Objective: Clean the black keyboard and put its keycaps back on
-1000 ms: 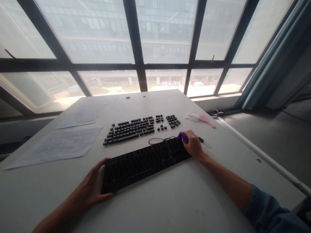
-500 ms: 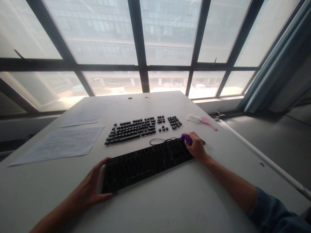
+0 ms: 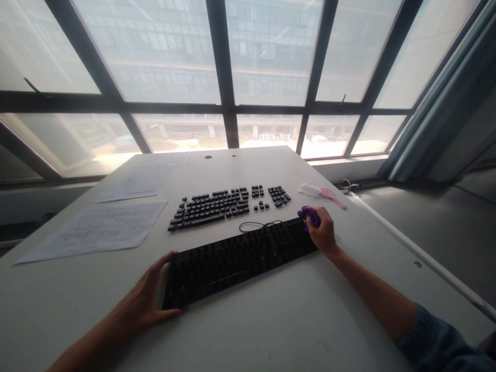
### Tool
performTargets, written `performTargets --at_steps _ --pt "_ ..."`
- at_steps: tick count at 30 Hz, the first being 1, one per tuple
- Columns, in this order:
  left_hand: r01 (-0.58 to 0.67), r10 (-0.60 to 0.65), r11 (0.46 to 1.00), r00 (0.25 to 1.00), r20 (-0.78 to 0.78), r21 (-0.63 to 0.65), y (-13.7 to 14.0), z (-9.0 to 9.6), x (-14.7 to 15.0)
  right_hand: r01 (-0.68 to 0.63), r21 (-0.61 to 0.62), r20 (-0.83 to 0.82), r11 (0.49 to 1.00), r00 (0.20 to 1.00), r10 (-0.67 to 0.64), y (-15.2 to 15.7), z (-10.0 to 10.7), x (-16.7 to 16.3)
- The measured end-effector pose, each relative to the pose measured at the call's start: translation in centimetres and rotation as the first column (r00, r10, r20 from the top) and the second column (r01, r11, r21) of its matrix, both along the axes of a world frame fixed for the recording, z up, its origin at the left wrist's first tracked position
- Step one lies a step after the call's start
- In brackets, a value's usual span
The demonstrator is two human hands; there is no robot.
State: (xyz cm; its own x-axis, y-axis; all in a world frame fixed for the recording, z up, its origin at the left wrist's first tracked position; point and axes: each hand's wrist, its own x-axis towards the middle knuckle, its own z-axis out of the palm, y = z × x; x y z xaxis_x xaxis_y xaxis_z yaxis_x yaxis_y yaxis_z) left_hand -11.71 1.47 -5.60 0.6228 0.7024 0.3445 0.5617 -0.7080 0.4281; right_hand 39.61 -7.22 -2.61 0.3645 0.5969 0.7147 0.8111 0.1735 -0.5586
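A black keyboard base (image 3: 236, 263), stripped of its keycaps, lies slantwise on the white table in front of me. My left hand (image 3: 149, 294) grips its left end, thumb at the near edge and fingers at the far edge. At the far right corner of the base, my right hand (image 3: 322, 230) is closed around a bunched purple cloth (image 3: 310, 217) that is against the base. Behind the base, the loose black keycaps (image 3: 213, 206) are laid out in keyboard order. A thin black cable (image 3: 251, 226) loops between them and the base.
Written paper sheets (image 3: 96, 230) lie on the left of the white table (image 3: 248, 330). A pink brush (image 3: 331, 196) and a crumpled clear plastic wrapper (image 3: 309, 189) lie at the back right. Windows stand beyond the table's far edge, and a blue curtain (image 3: 434, 108) hangs at right.
My right hand has slid the purple cloth rightward along the far edge of the keyboard base to its corner. My left hand and the base have stayed in place.
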Motion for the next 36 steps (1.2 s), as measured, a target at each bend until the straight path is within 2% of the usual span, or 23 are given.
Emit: performTargets --at_steps 2,7,8,13,15,18,19,23,25,27,29,31,36 --pt "0.004 -0.004 1.000 1.000 0.001 0.014 0.0 0.0 0.0 -0.013 -0.020 -0.009 1.000 1.000 0.013 -0.2 -0.3 0.3" --pt "0.003 -0.002 0.999 1.000 -0.017 0.048 0.3 -0.3 -0.1 -0.088 -0.216 0.017 0.972 0.995 0.094 -0.6 -1.3 0.4" --pt "-0.001 0.002 0.998 1.000 -0.023 0.055 0.4 -0.4 -0.1 -0.075 -0.204 0.017 0.976 0.997 0.081 -0.7 -1.2 0.4" --pt "-0.022 0.024 0.997 0.999 -0.035 0.075 0.5 -0.8 -0.1 0.046 0.011 -0.019 0.999 0.999 -0.046 -0.7 -0.5 0.8" --pt "-0.034 0.036 0.998 0.999 -0.034 0.059 0.3 -0.7 0.0 0.003 -0.028 -0.008 1.000 1.000 -0.003 -0.6 -0.8 0.8" --pt "-0.039 0.041 0.998 0.999 -0.027 0.048 0.2 -0.6 0.0 -0.104 -0.182 0.011 0.978 0.994 0.108 -0.3 -1.4 0.8" --pt "-0.039 0.040 0.998 0.999 -0.023 0.048 0.2 -0.6 0.0 -0.110 -0.197 0.012 0.974 0.993 0.115 -0.2 -1.5 0.9" --pt "-0.034 0.034 0.999 0.999 -0.006 0.030 0.2 -0.7 0.1 0.023 -0.025 0.018 0.999 1.000 -0.022 0.1 -0.9 1.0" --pt "-0.030 0.030 0.999 1.000 -0.005 0.019 0.2 -0.7 0.2 0.052 0.011 0.034 0.999 0.998 -0.053 0.2 -0.8 1.0" --pt "-0.027 0.028 0.999 1.000 -0.004 0.017 0.1 -0.5 0.3 -0.005 -0.089 0.082 0.996 0.997 0.012 0.4 -1.2 0.9" --pt "-0.028 0.028 0.999 1.000 0.001 0.021 0.0 -0.3 0.4 -0.060 -0.236 0.122 0.970 0.988 0.091 0.6 -1.7 0.7" --pt "-0.031 0.031 0.999 1.000 0.005 0.027 -0.1 -0.2 0.5 -0.073 -0.294 0.130 0.953 0.985 0.115 0.8 -1.9 0.6" --pt "-0.029 0.030 0.999 0.999 -0.020 0.027 -0.1 -0.2 0.4 0.015 -0.052 0.066 0.999 0.998 -0.012 0.4 -1.3 0.6"
